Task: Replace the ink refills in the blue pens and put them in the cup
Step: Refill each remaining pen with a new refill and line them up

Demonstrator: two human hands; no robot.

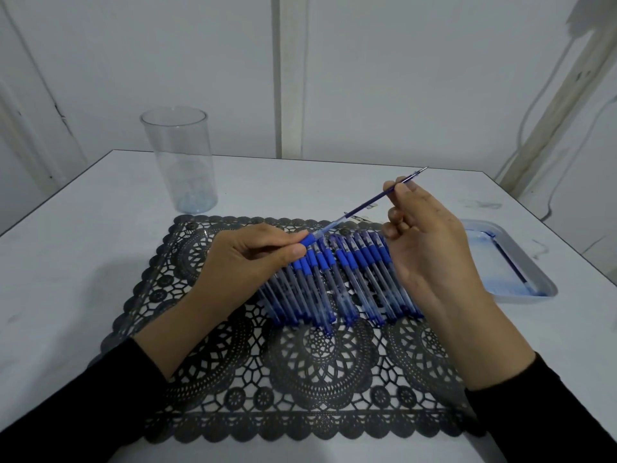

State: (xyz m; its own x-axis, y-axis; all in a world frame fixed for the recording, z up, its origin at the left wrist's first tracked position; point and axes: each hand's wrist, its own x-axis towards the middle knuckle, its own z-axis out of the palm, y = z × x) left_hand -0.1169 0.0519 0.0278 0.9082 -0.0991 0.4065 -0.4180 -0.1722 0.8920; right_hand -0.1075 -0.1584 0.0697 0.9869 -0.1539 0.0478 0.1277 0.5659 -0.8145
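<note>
Blue-inked refill (374, 200) half inside the pen (309, 241), kept slanting above the row of pens (337, 282) on the mat (317, 379), probably to slide straight. Pinched near its tip by right hand (424, 235), other fingers loosely curled; pen's blue grip pinched by left hand (247, 259). Well apart at far left, the cup (178, 162).

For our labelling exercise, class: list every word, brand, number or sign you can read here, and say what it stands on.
No text can be read.
The row of blue pens: barrel markings, if any, too blurred.
The pen in the left hand and the refill in the right hand: nothing legible.
The cup, tray, mat: no text visible.
</note>
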